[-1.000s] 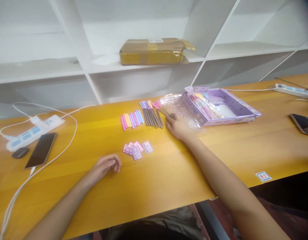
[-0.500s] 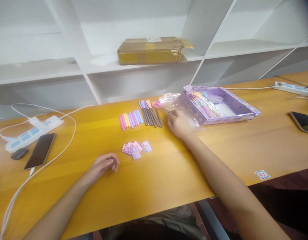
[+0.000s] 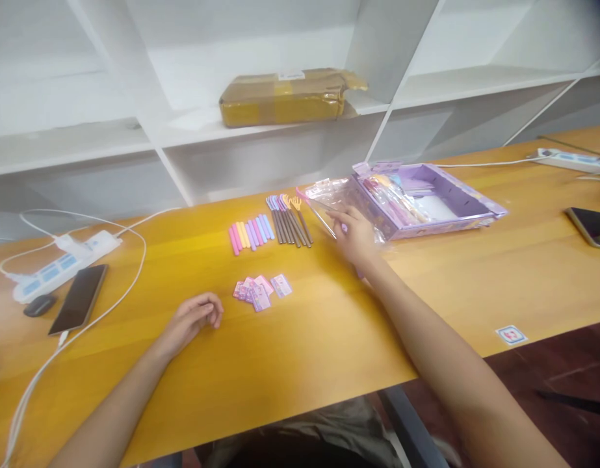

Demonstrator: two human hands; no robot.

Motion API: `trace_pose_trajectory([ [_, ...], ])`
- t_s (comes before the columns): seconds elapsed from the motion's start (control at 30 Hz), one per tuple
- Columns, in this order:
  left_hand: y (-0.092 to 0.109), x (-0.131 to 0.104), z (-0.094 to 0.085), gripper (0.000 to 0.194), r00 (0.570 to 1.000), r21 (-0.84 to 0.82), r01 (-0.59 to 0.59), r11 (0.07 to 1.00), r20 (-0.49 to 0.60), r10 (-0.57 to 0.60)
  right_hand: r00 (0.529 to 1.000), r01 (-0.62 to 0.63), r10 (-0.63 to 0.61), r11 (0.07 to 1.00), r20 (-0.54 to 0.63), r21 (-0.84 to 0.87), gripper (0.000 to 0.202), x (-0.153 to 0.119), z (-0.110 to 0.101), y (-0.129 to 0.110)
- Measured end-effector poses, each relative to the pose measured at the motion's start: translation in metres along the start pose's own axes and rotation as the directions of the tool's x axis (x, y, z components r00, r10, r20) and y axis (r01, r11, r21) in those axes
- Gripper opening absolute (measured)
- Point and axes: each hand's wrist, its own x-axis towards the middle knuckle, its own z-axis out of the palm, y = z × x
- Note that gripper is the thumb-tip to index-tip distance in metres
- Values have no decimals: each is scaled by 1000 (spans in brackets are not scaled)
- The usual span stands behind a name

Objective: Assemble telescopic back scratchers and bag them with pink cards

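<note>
The right hand (image 3: 355,237) grasps slim pink-ended rods (image 3: 322,222) beside the clawed sticks (image 3: 289,226), where loose plastic wrapping (image 3: 329,188) could snag their tips if swept low; the left hand (image 3: 190,320) rests loosely curled, grasping nothing visible, on the worktop (image 3: 304,351).

From above and well short of the purple box (image 3: 446,185), the head camera looks forward and down. It faces shelves (image 3: 441,86) behind the box.

Beside the leftmost long white power strip (image 3: 60,268) lie a dark rectangular phone (image 3: 78,299) and rounded black object (image 3: 39,305); right of that strip, higher, sits a taped brown cardboard box (image 3: 283,104).
</note>
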Motion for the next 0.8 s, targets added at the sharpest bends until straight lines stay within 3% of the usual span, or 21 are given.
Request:
trace_pose_trajectory([
  [0.1,1,1,-1,33,1000,27,-3,1000,-12,3,987,-138,152,963,-45,231,36,1,-3,-6],
  [0.17,1,0,1,33,999,94,-16,995,-29,19,961,-219,268,888,-67,405,32,2,-5,-10],
  [0.23,0,1,4,30,994,232,-58,971,-73,77,920,-276,387,759,-67,590,29,4,-5,-14],
  [0.37,2,18,8,21,960,467,-125,875,-167,226,833,-298,553,403,29,866,29,3,0,-20],
  [0.43,8,40,4,20,940,564,-138,814,-184,287,821,-280,567,306,63,910,30,0,5,-26],
  [0.53,22,83,-7,35,907,723,-134,678,-186,377,839,-293,534,276,108,915,33,-6,11,-41],
  [0.63,32,121,-17,48,903,815,-119,568,-150,404,838,-361,505,227,208,904,33,-10,11,-56],
  [0.7,34,135,-21,47,903,850,-120,512,-121,413,831,-383,499,192,246,904,33,-12,8,-65],
  [0.8,33,137,-23,37,920,876,-144,461,-53,388,841,-380,475,173,261,909,33,-14,3,-73],
])
